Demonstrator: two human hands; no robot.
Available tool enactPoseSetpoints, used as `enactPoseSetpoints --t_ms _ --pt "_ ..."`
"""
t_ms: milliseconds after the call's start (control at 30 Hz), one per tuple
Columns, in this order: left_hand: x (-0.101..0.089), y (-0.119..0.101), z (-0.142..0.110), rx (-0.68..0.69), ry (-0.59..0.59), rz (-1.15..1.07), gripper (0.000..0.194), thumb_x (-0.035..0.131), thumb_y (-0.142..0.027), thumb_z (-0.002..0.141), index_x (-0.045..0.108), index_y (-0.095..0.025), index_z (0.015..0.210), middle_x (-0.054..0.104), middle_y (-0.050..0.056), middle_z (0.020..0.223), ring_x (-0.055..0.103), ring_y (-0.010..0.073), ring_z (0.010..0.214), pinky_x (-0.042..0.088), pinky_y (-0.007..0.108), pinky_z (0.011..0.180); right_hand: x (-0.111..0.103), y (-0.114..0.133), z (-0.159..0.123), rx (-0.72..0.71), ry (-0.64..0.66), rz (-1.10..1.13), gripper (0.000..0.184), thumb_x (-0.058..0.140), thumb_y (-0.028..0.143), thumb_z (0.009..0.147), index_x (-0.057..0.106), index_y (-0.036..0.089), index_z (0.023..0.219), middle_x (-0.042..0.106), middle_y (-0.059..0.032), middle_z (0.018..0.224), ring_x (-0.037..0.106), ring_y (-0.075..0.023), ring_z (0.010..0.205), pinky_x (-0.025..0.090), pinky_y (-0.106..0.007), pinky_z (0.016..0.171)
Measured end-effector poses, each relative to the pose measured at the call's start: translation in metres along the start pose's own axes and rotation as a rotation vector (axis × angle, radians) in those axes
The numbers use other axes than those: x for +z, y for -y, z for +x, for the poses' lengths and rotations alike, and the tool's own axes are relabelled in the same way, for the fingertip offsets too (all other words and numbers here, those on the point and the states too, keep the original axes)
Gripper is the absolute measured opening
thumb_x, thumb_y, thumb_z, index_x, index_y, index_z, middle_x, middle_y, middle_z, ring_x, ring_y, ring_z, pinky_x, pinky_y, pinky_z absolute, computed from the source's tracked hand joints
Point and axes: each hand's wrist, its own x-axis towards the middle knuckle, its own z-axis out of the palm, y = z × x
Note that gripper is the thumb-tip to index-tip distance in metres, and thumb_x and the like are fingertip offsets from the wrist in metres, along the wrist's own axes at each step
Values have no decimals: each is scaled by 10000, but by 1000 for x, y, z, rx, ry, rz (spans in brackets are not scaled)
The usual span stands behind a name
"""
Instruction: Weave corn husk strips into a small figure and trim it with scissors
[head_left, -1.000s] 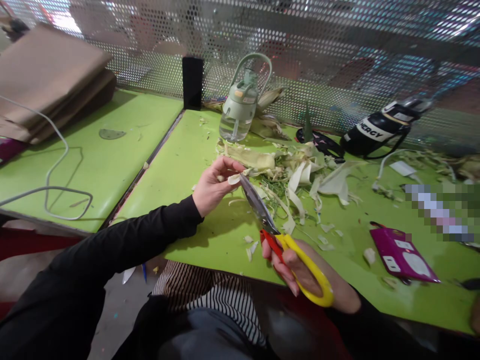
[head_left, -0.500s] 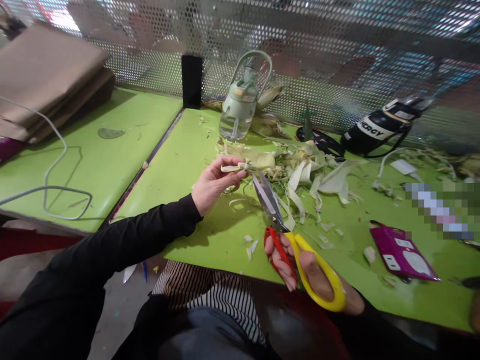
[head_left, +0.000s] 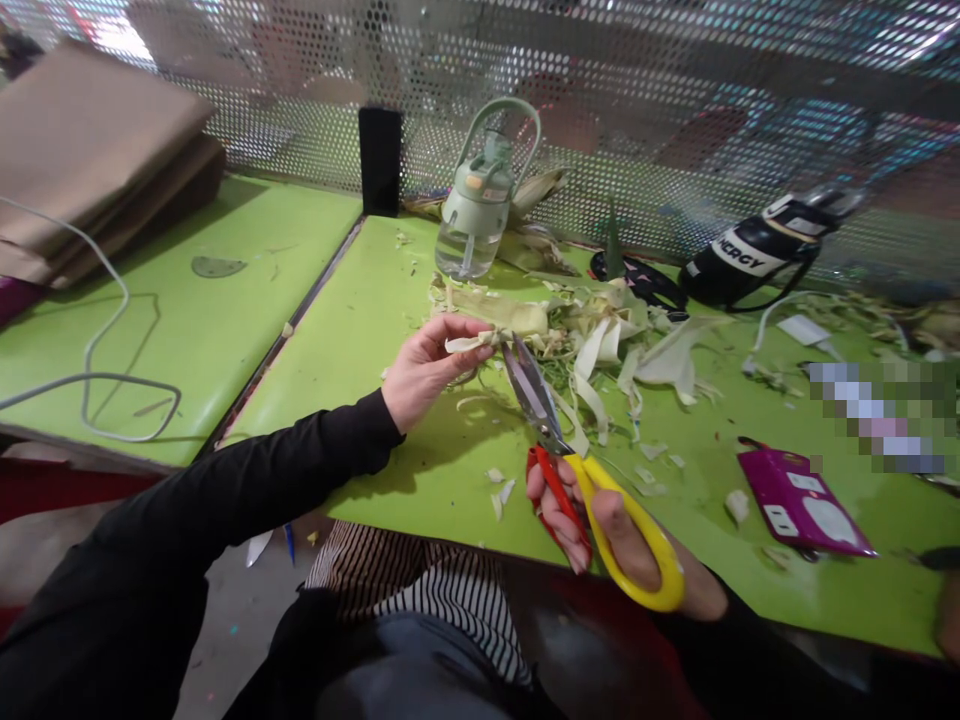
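Observation:
Between the thumb and fingers of my left hand (head_left: 431,368) is a pale folded strip of corn husk (head_left: 469,343). My right hand (head_left: 626,540) grips a pair of scissors (head_left: 541,412) by its one red and one yellow handle loop. The blades stand a little apart, tips at the strip's right end beside my left fingertips; whether they touch it I cannot tell. Behind and right of the blades lies a loose heap of husk pieces (head_left: 600,340) and shreds. Small cut scraps (head_left: 501,497) are scattered on the green table (head_left: 420,480) near its front edge.
A pale green water bottle (head_left: 474,212) stands behind the heap. A black bottle (head_left: 750,255) leans against the perforated metal screen (head_left: 637,130). A purple pouch (head_left: 806,500) lies at right. Brown paper bags (head_left: 97,160) and a grey cable (head_left: 97,375) are at left.
The scissors and my right hand have moved slightly up and left, bringing the blade tips closer to the husk strip. My left hand stays nearly still, keeping its hold.

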Motion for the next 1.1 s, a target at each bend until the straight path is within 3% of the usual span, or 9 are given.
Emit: enactPoseSetpoints --t_ms 167,333,667,967,1100 --pt "1 0 -2 -35 4 11 316 867 -311 697 663 -178 898 673 -20 814 567 72 661 452 206 612 2 2 0 7 -11 32 758 433 890 774 568 196 1047 465 46 614 377 -85 462 408 -239 455" --pt "2 0 -2 -38 7 -1 337 884 -324 673 666 -174 882 668 -21 793 540 66 634 431 203 587 3 2 4 -22 -11 19 714 444 881 777 568 201 955 466 48 585 376 -75 443 403 -222 436" --pt "3 -1 -3 -41 4 -18 302 872 -274 688 666 -165 880 669 -18 774 539 65 624 434 199 579 13 8 9 148 -101 230 555 705 699 642 576 195 837 441 88 484 317 -55 355 338 -187 328" --pt "3 0 -3 -36 7 -9 274 858 -268 711 663 -171 877 662 -22 764 539 65 617 440 204 580 14 6 10 182 -95 326 395 715 540 632 581 203 788 442 94 442 327 -55 330 337 -172 307" --pt "3 0 -3 -47 8 9 255 844 -251 726 659 -172 884 664 -21 776 549 67 622 441 208 583 13 3 11 219 -71 346 375 686 552 676 568 209 773 443 93 417 349 -67 305 341 -176 297"
